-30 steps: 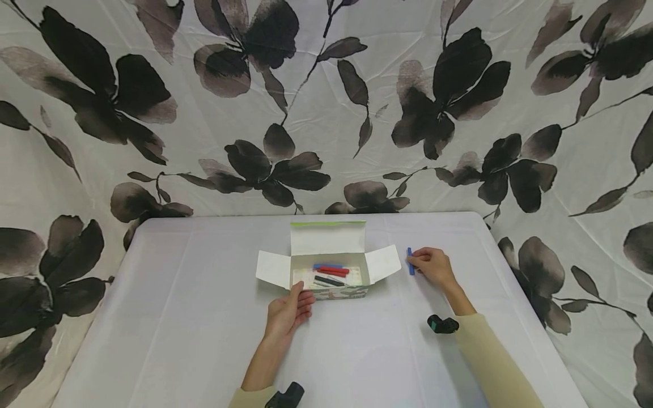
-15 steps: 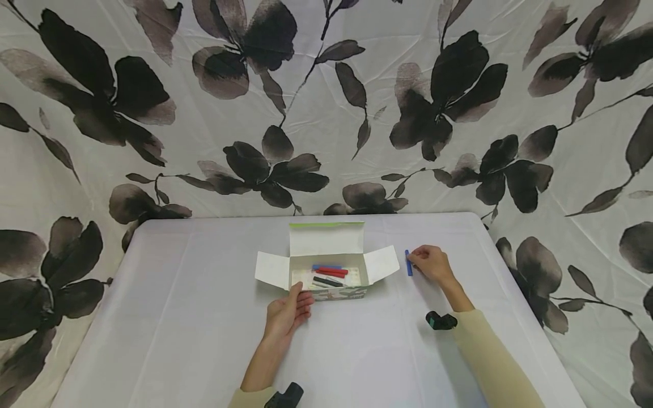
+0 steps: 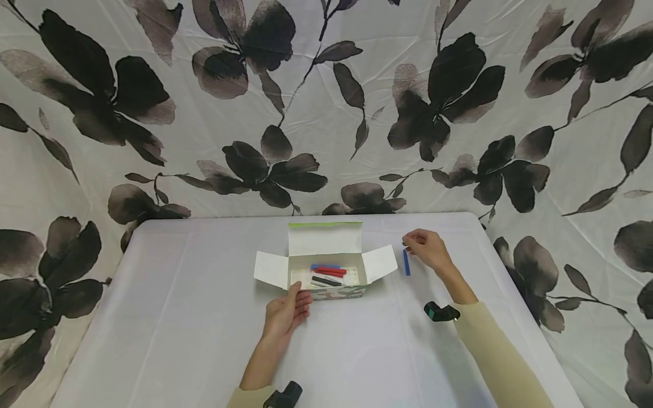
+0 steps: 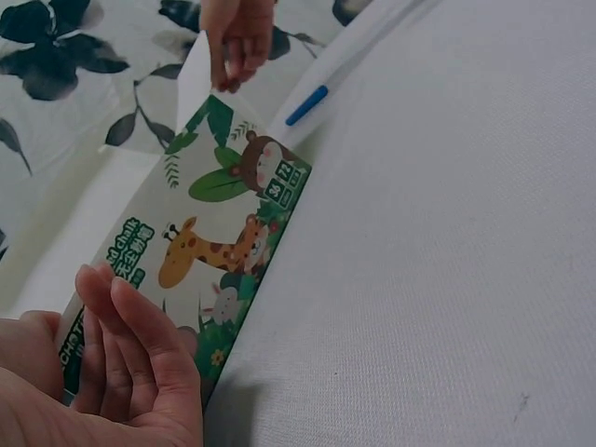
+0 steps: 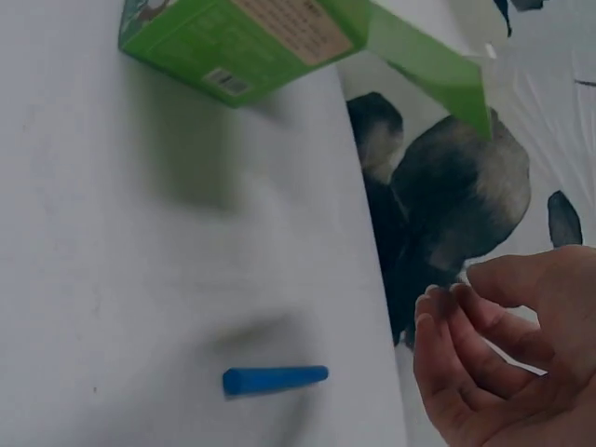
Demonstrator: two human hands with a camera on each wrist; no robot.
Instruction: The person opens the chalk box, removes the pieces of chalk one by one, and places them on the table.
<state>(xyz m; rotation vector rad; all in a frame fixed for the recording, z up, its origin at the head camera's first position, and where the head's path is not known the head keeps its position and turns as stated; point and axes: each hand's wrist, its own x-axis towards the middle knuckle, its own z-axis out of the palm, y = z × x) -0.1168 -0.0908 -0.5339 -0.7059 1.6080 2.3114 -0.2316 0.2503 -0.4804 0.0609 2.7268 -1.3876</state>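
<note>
An open cardboard box (image 3: 339, 293), printed with jungle animals and the word "chalk", stands on the white table. My left hand (image 3: 284, 317) holds its front left corner, thumb over the rim and fingers along the outer wall. Inside lie a blue stick (image 3: 325, 266), red sticks (image 3: 331, 272) and dark sticks (image 3: 326, 281). To the right of the box, a slightly tapered blue stick (image 5: 276, 379) lies on the table. Just beyond its far end is my right hand (image 3: 427, 249), raised, fingers loosely bent with nothing between them.
The box's side flaps (image 3: 380, 264) spread outward and its lid flap (image 3: 325, 238) stands up at the back. Behind the table (image 3: 178, 317) hangs a floral cloth (image 3: 367, 136). Each wrist wears a small black camera (image 3: 441, 312).
My right hand has let go of the blue stick on the table and moved up and away from it. The stick stays where it lay. My left hand keeps its place on the box.
</note>
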